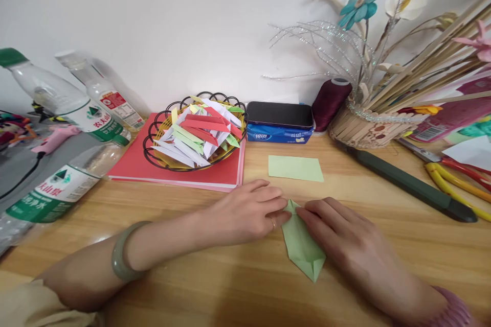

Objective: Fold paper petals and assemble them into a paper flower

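A folded light-green paper (303,248) with pointed ends lies tilted on the wooden table between my hands. My left hand (245,212) has its fingertips closed at the upper left edge of the paper, thumb low and fingers bent over. My right hand (345,245) pinches the upper right edge, its fingers curled and close to the left fingertips. Part of the paper's upper end is hidden by the fingers. Just beyond my hands lies a flat light-green paper rectangle (295,168).
A black-rimmed basket (151,149) of folded paper pieces stands on red sheets (128,168). Behind are a phone (280,114) on a blue tissue pack (279,134) and a maroon thread spool (332,104). Bottles (57,191) are left; a dark-green cutter (410,181) and craft flowers (360,7) right.
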